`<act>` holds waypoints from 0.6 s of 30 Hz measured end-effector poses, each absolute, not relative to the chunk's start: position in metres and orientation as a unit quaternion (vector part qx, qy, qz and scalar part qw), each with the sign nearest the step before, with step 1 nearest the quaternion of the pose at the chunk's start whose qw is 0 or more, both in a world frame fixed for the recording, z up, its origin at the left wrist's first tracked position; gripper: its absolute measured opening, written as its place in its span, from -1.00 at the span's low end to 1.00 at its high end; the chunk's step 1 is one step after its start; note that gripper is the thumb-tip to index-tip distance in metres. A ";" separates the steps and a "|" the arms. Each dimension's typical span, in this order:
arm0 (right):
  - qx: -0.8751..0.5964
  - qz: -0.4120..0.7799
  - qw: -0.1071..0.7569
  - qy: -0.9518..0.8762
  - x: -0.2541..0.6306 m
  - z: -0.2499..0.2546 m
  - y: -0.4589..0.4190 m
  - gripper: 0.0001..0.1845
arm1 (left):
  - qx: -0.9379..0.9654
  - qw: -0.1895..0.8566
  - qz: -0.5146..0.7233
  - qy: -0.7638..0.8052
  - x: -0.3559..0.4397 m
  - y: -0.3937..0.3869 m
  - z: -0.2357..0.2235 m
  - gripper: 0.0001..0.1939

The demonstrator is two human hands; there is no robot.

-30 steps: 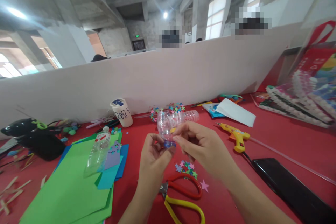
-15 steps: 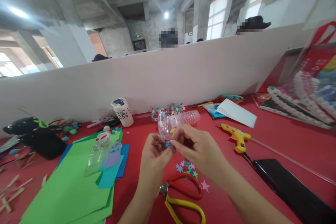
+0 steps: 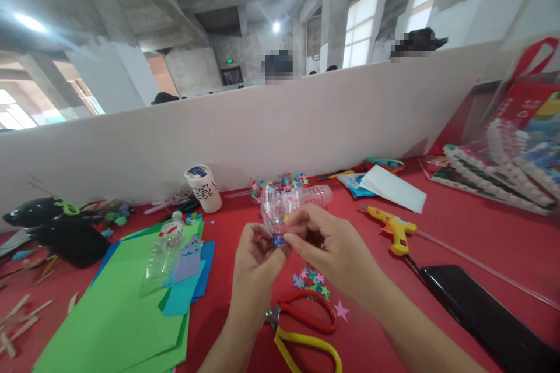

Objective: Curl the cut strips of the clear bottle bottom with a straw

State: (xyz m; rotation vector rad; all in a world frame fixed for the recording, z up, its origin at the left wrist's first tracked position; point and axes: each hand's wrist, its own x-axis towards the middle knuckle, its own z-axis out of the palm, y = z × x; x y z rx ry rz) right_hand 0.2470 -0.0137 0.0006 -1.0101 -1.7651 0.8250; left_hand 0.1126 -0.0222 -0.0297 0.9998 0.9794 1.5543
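A: Step in hand?

B: By appearances, close fingerwork at the blue cap-like end (image 3: 278, 240) of one clear bottle piece (image 3: 272, 210).

A: Grips?

B: Left hand (image 3: 256, 262): fingers and thumb brought together about the blue end, holding the piece. Right hand (image 3: 324, 245): thumb and forefinger drawn narrow beside it; whether they close on anything, cannot tell. A small yellow piece (image 3: 287, 218) shows at the right fingertips; nature unclear.

A: Next move calls for?

B: In my judgement, a steady left hold and light right fingertips; thin plastic could flex or tip.

A: Condition of the piece?

B: Transparent, goblet-like, shiny. Wide end up, blue end down, roughly upright. Rim detail lost against the ribbed clear plastic bottle (image 3: 321, 194) lying behind.

A: Location?

B: Between both hands, apparently raised over the red worktop (image 3: 459, 227). Nearer the wearer: coloured star cut-outs (image 3: 312, 282), one loose heap; one red-and-yellow-handled tool (image 3: 273, 315). Right side: one yellow glue gun (image 3: 398, 228), well apart from the piece.
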 end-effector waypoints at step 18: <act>-0.407 0.364 0.452 -0.705 0.247 0.010 -0.016 -0.91 | 0.451 0.438 0.688 0.363 0.103 -0.027 -0.019 -0.73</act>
